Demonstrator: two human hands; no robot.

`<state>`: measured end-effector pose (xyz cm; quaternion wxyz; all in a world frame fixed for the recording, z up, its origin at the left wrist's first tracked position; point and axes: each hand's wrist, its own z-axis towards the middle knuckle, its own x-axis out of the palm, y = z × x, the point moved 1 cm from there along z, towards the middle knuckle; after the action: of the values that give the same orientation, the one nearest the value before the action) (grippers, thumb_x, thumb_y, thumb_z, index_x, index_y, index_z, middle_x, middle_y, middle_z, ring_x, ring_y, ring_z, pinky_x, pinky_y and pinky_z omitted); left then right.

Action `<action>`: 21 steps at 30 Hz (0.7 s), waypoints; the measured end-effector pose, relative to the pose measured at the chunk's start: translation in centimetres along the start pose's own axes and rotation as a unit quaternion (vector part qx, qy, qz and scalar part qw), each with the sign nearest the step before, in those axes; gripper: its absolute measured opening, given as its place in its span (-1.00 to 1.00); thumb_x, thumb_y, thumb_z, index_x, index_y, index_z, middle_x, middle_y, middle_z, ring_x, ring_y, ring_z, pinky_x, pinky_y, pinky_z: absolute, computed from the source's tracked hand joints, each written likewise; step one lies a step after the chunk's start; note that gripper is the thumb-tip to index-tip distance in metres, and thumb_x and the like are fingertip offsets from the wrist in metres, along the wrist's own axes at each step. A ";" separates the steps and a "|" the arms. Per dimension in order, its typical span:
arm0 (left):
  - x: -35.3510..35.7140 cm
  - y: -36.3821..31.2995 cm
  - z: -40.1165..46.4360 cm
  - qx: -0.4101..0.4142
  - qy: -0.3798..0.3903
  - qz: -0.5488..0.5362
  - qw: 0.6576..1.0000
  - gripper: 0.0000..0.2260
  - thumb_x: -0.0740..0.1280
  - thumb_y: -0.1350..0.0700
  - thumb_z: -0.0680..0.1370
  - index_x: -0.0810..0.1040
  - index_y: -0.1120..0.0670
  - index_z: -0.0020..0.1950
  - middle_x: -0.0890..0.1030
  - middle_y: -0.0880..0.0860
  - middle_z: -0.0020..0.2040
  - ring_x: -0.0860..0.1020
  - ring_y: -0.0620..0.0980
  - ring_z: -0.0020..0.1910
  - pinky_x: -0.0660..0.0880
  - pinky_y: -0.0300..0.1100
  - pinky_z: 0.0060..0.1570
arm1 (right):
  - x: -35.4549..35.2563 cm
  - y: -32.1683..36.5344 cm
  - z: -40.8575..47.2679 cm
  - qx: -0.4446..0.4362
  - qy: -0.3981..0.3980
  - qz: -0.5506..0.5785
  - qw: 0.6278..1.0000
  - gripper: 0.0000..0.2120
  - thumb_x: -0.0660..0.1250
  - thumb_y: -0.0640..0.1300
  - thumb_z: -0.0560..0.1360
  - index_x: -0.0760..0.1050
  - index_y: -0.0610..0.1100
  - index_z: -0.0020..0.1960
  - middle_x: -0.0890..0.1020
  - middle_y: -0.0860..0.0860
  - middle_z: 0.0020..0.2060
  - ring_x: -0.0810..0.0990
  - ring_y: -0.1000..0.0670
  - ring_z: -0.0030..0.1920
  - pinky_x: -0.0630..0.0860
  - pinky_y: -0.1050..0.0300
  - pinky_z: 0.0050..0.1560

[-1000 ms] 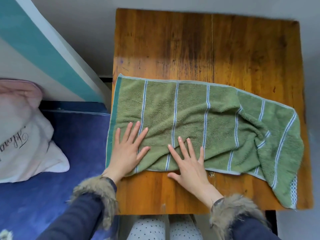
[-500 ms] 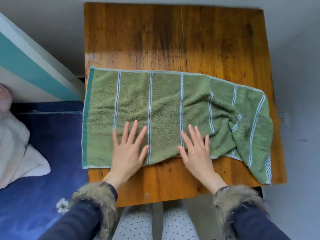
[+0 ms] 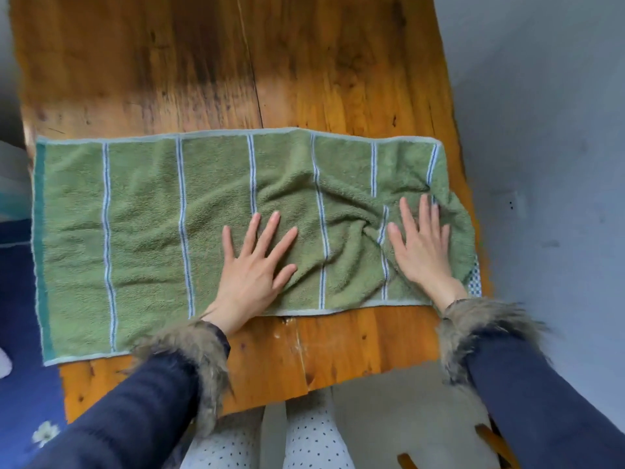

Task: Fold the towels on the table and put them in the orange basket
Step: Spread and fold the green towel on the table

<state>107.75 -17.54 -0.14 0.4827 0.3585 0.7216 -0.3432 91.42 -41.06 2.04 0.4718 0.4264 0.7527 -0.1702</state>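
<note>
– Where does the towel point(image 3: 176, 231) lie?
– Across the table point(image 3: 304, 72), toward its near edge, its left end overhanging.
– And the hands?
– Both flat on it: the left hand point(image 3: 252, 270) near the middle, the right hand point(image 3: 421, 245) at the bunched right end.

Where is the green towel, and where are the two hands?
green towel point(image 3: 145, 231), head view: flat left half of the cloth.
left hand point(image 3: 253, 265), head view: back of the hand, pressed flat on the towel.
right hand point(image 3: 421, 247), head view: back of the hand, flat on the wrinkled end.
</note>
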 end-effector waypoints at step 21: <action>-1.6 -9.5 6.9 0.022 0.041 0.052 0.998 -0.38 -0.10 -0.40 0.47 -0.03 -0.22 0.49 -0.07 0.02 0.55 -0.11 0.13 0.51 -0.14 0.43 0.29 | 1.3 -5.2 -2.8 -0.117 -0.009 -0.037 0.992 -0.45 -0.04 0.13 0.59 -0.13 0.09 0.52 -0.23 0.01 0.50 -0.28 -0.09 0.50 -0.31 -0.17 0.45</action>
<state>103.26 -28.45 0.67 0.4617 0.4196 0.7137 -0.3185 85.41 -41.59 1.59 0.5189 0.3390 0.7780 -0.1022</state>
